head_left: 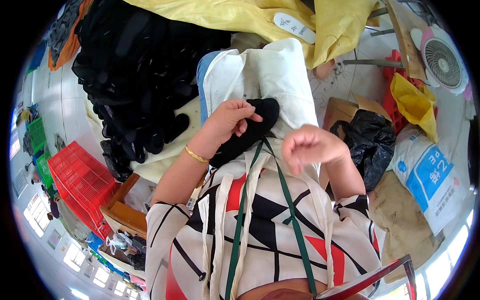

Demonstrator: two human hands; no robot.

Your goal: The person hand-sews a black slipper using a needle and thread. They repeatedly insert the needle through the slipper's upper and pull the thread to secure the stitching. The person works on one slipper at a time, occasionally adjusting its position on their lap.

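Observation:
Across my lap, on a white cloth apron [290, 80], lies a long black cloth piece shaped like a shoe or slipper [245, 142]. My left hand [232, 120] is closed at its upper left edge, thumb and fingers pinched together against the black cloth. A gold bracelet [196, 154] circles that wrist. To the right of the black piece, my right hand [312, 148] is raised and apart from it. Its fingers curl inward but are smeared by motion, so whether they hold anything is hidden.
A large heap of black cloth pieces [135, 65] lies ahead on the left. Yellow sheeting [225, 12] carries a white sole-shaped piece [294, 27]. Leftward are a red crate [82, 180] and wooden box [122, 205]; rightward, a black bag [367, 145], white sack [425, 175] and fan [442, 57].

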